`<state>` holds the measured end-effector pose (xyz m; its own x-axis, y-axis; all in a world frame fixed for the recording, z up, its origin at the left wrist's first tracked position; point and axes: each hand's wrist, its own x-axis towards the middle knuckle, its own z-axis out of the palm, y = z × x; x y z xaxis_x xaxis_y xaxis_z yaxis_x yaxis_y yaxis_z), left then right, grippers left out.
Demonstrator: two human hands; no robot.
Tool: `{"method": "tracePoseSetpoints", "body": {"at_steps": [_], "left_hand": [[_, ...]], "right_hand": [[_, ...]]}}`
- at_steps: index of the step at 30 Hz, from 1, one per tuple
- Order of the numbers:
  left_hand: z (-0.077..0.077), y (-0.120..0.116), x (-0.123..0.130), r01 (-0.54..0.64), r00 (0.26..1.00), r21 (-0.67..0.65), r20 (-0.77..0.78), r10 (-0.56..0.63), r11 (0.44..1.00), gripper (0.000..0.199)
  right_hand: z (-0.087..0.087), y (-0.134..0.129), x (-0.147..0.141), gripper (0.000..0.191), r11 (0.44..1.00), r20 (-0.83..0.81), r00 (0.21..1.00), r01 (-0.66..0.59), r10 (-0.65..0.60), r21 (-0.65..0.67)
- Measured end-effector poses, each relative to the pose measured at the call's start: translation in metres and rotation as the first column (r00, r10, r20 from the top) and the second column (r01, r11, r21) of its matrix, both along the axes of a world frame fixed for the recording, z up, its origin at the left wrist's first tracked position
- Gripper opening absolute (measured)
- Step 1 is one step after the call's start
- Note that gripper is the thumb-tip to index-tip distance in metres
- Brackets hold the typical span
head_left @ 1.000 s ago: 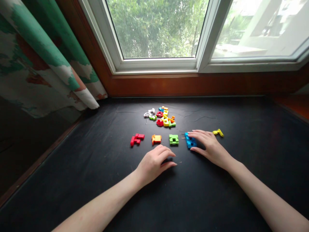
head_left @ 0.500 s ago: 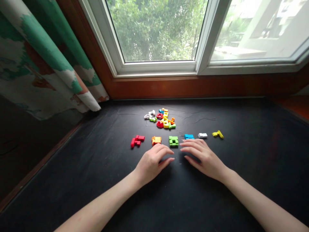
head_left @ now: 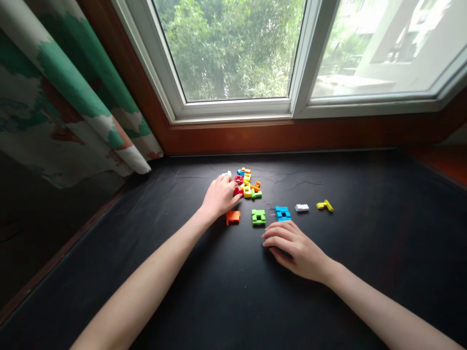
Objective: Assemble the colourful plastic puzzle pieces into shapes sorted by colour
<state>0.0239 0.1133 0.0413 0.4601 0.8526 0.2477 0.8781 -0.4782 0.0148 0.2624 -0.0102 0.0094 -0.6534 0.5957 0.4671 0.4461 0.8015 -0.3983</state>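
Note:
My left hand [head_left: 219, 195] is over the left side of a pile of small plastic building pieces [head_left: 247, 190]. Its thumb is apart from the fingers beside a red piece [head_left: 238, 191], and I see nothing held. The hand and forearm hide part of the pile and the red pieces at the row's left end. Nearer me, a row holds an orange piece [head_left: 233, 217], a green piece [head_left: 259, 217], a blue piece [head_left: 282, 213], a white piece [head_left: 302, 208] and a yellow piece [head_left: 325, 205]. My right hand [head_left: 294, 249] rests low, fingers slightly spread, just in front of the blue piece.
The pieces lie on a black tabletop [head_left: 226, 301]. Behind it runs a brown wooden sill [head_left: 233, 138] under a white-framed window [head_left: 233, 114]. A green and white curtain [head_left: 83, 102] hangs at the left.
My left hand has moved forward and left, from beside the orange piece to the pile. My right hand has drawn slightly back and left, showing more of the blue piece.

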Motion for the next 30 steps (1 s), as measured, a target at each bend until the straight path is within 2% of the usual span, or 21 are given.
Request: {"method": "tracePoseSetpoints", "body": {"at_steps": [7,12,17,20,22,25,28,30], "left_hand": [[-0.008,0.006,0.003,0.000,0.999,0.024,-0.048,0.001,1.000,0.020],[-0.008,0.005,-0.001,0.003,1.000,0.028,-0.019,-0.003,1.000,0.019],[0.001,-0.006,-0.007,-0.011,0.998,0.043,0.061,0.008,0.999,0.024],[0.005,-0.027,-0.009,0.027,0.975,0.048,0.217,-0.037,0.998,0.023],[0.005,-0.048,-0.008,0.078,0.922,0.052,0.376,-0.092,0.996,0.025],[-0.002,-0.082,-0.006,0.136,0.840,0.058,0.522,-0.146,0.989,0.030],[-0.014,-0.109,-0.005,0.206,0.771,0.081,0.601,-0.213,0.975,0.035],[-0.022,-0.120,-0.006,0.240,0.746,0.078,0.623,-0.235,0.968,0.036]], "right_hand": [[0.002,-0.001,-0.001,0.018,1.000,0.011,1.000,-0.010,0.010,-0.013],[0.002,-0.002,-0.004,0.018,1.000,0.014,1.000,-0.015,0.015,-0.011],[0.002,-0.003,-0.004,0.019,1.000,-0.013,1.000,-0.006,0.006,-0.021],[0.006,-0.007,-0.007,0.022,0.990,-0.094,0.994,0.051,-0.064,-0.135],[0.009,-0.012,-0.013,0.021,0.949,-0.160,0.973,0.114,-0.166,-0.294],[0.012,-0.020,-0.027,0.013,0.814,-0.236,0.915,0.147,-0.328,-0.563],[0.007,-0.024,-0.040,0.013,0.688,-0.353,0.838,0.035,-0.415,-0.725],[0.002,-0.024,-0.046,0.015,0.639,-0.415,0.795,-0.046,-0.442,-0.768]]}}
